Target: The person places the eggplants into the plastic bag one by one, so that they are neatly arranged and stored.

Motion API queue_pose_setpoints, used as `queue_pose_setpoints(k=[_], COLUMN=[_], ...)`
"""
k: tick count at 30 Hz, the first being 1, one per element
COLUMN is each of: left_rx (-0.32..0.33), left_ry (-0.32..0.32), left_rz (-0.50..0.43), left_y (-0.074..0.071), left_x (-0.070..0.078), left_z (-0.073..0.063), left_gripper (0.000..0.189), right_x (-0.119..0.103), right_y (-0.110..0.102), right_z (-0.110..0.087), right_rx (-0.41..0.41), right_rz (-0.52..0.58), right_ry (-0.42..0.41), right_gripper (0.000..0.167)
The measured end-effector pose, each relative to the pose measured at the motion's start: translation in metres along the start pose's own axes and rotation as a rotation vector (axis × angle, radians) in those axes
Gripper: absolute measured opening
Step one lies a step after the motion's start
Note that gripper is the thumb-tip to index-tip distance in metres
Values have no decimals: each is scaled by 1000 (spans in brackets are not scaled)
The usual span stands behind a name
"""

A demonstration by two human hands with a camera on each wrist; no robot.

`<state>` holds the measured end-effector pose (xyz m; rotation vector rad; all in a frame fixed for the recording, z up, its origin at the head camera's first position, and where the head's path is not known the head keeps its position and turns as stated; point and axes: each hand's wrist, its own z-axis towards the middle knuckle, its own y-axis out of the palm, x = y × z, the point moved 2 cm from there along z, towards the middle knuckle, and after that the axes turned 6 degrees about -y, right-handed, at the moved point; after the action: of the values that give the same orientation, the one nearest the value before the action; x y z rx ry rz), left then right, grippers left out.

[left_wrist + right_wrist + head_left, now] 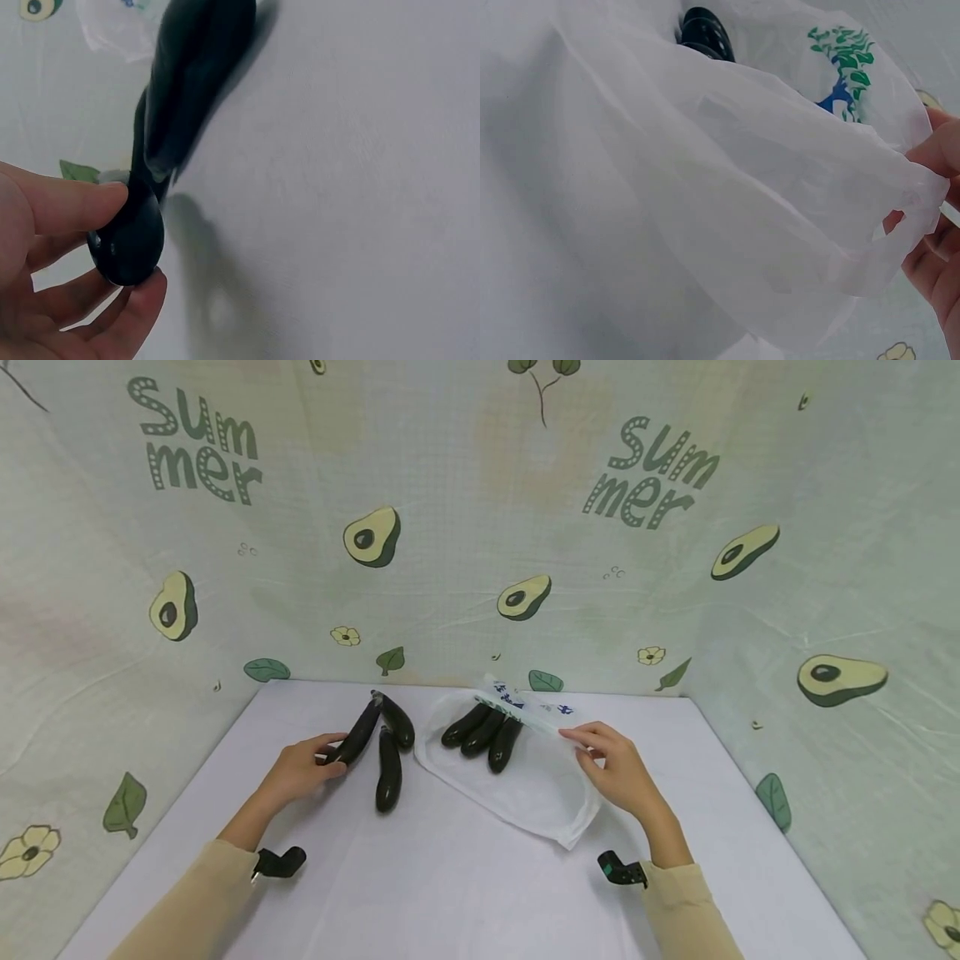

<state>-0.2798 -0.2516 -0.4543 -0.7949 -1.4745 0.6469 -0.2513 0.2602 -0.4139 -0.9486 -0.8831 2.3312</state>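
My left hand (300, 770) grips the near end of a dark eggplant (358, 735), thumb on one side and fingers on the other. Beside it on the table lie two more eggplants, one behind (399, 723) and one nearer (388, 772). To the right a white plastic bag (536, 785) with printed lettering is spread out. Three eggplants (482, 733) lie in it, their far ends covered by its upper layer. At the bag's right side, my right hand (617, 767) pinches the edge; the right wrist view shows the thin plastic (802, 217) held between thumb and fingers.
A white cloth covers the table (450, 893). Pale fabric walls (465, 468) printed with avocados and leaves stand along the back and both sides. Each wrist carries a small black camera, one on the left (281, 862) and one on the right (621, 869).
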Motion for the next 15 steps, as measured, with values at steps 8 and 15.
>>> queue_pose_setpoints(k=[8, 15], left_rx=[-7, -50], left_ry=[61, 118], left_rz=[-9, -16], left_y=[-3, -2], left_x=[18, 43], left_z=[-9, -21], left_gripper=[58, 56], right_x=[0, 0], right_y=[0, 0], right_z=[0, 0], right_rx=[5, 12], right_rz=[-1, -5], right_ry=[8, 6], right_gripper=[39, 40])
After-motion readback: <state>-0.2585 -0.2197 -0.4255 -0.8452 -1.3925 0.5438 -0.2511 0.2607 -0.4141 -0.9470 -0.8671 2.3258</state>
